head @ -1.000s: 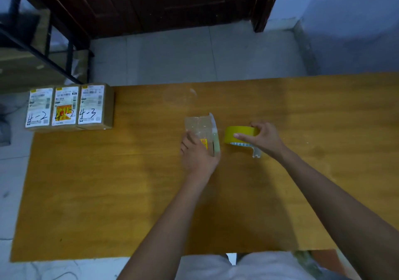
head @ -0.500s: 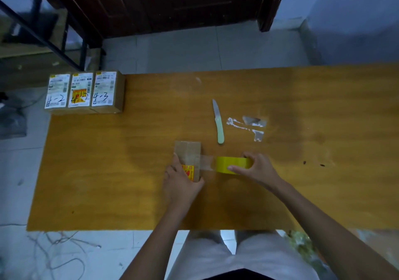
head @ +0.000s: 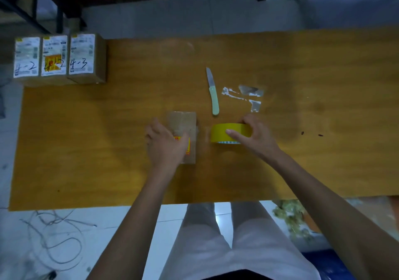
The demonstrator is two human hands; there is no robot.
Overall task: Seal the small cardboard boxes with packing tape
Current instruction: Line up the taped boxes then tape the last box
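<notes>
A: Where is the small cardboard box [head: 183,126] relative to the fingers?

B: Directly under the left hand [head: 165,145]. The palm and flattened fingers [head: 154,126] press on its near-left part, pinning it to the counter [head: 108,139]. Nothing is curled round it; the hand lies flat.

A: And the tape?

B: The yellow packing tape roll [head: 230,132] sits just right of the box, standing on edge. The right hand [head: 257,138] grips it, thumb along the near face, other fingers over the top and far side. A faint clear strip seems to span the gap from roll to box; too dim to be sure.

A: Axis?

B: The box's long axis runs away from the person. The roll lies off its right long edge, so any pull goes crosswise, away from the left fingers. The right hand is the nearer to the roll, the left to the box.

A: A cutter?

B: A folding knife [head: 212,93] with pale green handle lies open beyond the right fingers, blade pointing away. Tape scraps [head: 246,95] lie just right of it.

A: Writing?

B: Three labelled boxes [head: 59,58] stand far beyond the left fingers, side by side, touching. Hand-marked "4-2", "4-2" likely, and "4-3". Printed label text is unreadable. The held box shows a red-and-yellow sticker [head: 187,145], illegible.
</notes>
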